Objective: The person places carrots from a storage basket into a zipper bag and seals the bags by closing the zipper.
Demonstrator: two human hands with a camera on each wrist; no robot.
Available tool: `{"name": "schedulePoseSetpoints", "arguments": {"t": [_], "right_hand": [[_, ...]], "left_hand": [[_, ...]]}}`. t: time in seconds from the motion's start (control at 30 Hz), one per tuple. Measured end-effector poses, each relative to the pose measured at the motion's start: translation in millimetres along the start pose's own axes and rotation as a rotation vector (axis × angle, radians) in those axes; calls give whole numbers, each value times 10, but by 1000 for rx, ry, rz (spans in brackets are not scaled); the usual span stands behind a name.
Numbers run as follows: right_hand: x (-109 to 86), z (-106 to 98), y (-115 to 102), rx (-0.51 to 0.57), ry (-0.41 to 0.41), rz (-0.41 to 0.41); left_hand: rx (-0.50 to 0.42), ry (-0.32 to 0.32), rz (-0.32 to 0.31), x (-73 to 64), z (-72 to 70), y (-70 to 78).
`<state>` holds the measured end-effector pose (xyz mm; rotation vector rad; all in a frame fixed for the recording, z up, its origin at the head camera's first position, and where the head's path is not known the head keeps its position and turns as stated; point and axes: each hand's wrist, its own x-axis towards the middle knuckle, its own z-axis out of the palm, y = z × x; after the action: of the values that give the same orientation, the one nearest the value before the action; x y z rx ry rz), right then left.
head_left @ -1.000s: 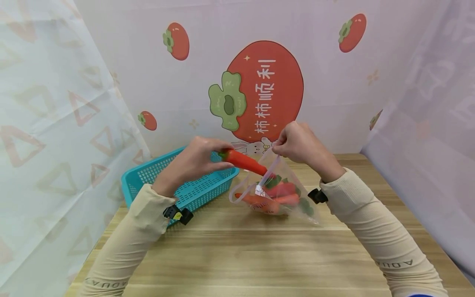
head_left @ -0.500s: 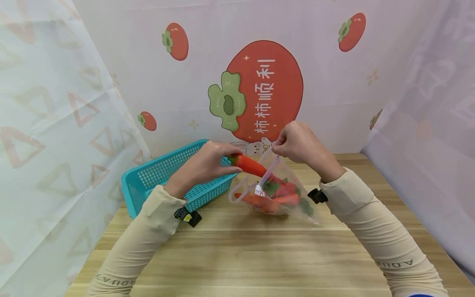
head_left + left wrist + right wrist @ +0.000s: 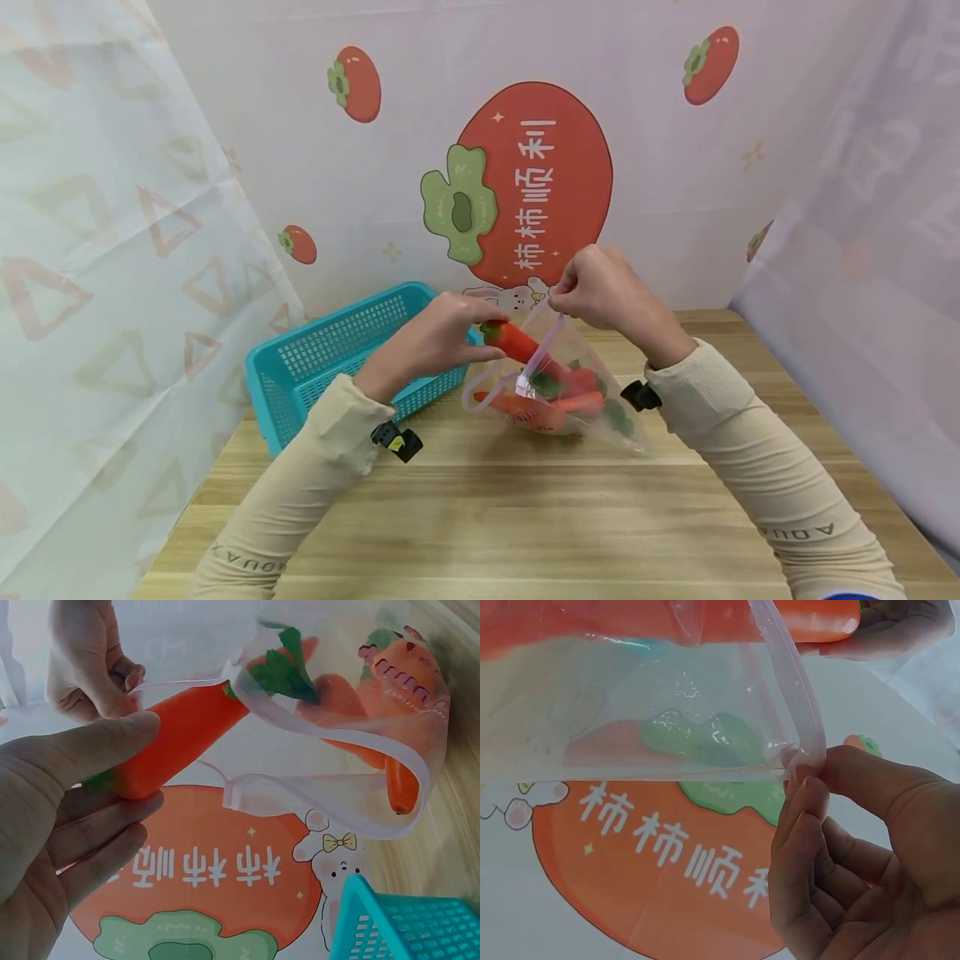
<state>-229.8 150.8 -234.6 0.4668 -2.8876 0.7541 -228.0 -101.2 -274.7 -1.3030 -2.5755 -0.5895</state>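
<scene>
My left hand (image 3: 429, 340) pinches a red chili pepper (image 3: 516, 340) between thumb and fingers near its green stem end. The pepper slants down through the mouth of a clear zip bag (image 3: 553, 333), and its lower part lies inside. At the bag's upper corner, my right hand (image 3: 609, 293) pinches the pinkish rim, seen closely in the right wrist view with thumb and finger on the bag edge (image 3: 802, 697). Several orange and red vegetables with green tops, among them a carrot (image 3: 401, 784), lie in the bag, partly blurred by the film.
Left of the bag, a turquoise perforated basket (image 3: 262, 375) stands on the wooden table (image 3: 480, 525), partly covered by my left hand and forearm. A printed white backdrop (image 3: 660, 192) rises behind the table, with similar sheets at both sides.
My left hand has moved right and slightly down, sliding the chili pepper deeper into the bag. More of the basket shows now. The right hand stays at the bag's corner.
</scene>
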Motion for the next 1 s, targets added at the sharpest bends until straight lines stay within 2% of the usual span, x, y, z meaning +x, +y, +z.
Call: {"name": "schedulePoseSetpoints", "arguments": {"t": [0.13, 0.27, 0.43, 0.53, 0.7, 0.8, 0.9, 1.0], "right_hand": [[-9, -7, -10, -12, 1, -8], [-19, -15, -42, -18, 1, -18], [-32, -25, -57, -22, -4, -34], [-41, -35, -44, -17, -7, -48], [-49, -45, -27, -13, -1, -53], [-53, -49, -26, -13, -1, -49], [-62, -57, -28, -9, -6, -51], [-70, -68, -25, -7, -9, -62]], "left_hand": [[-13, -3, 63, 44, 44, 13], [-17, 8, 82, 53, 44, 21], [-39, 44, 50, 22, 6, -16], [-49, 45, 10, 1, 0, -72], [-69, -17, -96, -47, 31, -174], [-87, -65, -135, -78, 79, -236], [-112, -89, -133, -101, 138, -290], [-128, -84, -101, -118, 198, -327]]}}
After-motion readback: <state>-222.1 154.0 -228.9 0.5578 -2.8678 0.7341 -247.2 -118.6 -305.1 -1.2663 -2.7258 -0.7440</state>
